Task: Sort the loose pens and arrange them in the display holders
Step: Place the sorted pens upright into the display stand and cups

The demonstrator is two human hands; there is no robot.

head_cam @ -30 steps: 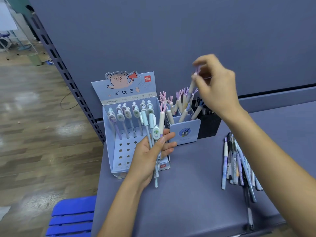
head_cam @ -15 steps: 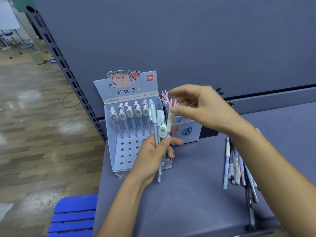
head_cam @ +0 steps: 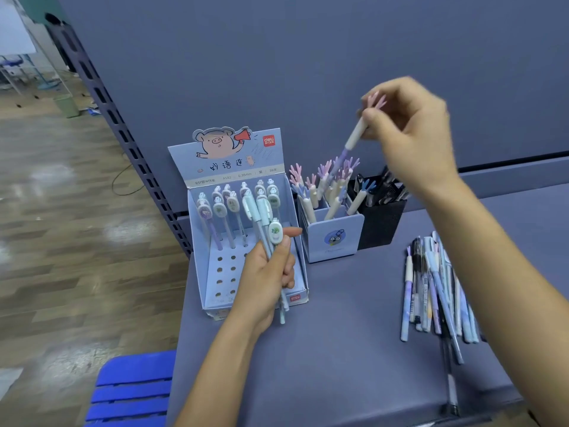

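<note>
Pink antler prongs top the slim cream-and-lilac pen (head_cam: 354,137), which the right hand (head_cam: 409,134) pinches just under its cap, thumb and forefinger closed on the cream part of the barrel. The pen hangs in the air, tilted. Its long axis runs from the cap, up and to the right at the fingers, down and to the left to the lilac writing end. That end points into the cluster of matching antler-capped pens (head_cam: 320,180) standing in the light-blue square pen cup with a cartoon badge (head_cam: 335,238). The cup lies directly below and slightly left of the pinch, so the likely next move is a short drop along the pen's own axis, steered into a gap between the caps already there.

The left hand (head_cam: 264,278) is nearer the pale-blue cardboard display box with a pig on its header (head_cam: 228,161). Its fingers curl round a bundle of pale-blue pens with oval charm clips (head_cam: 261,211), held upright in front of the box's peg holes. A heap of unsorted pens (head_cam: 437,288) lies on the grey-blue tabletop (head_cam: 338,349), well to the right, beside a black mesh cup (head_cam: 381,220).
</note>
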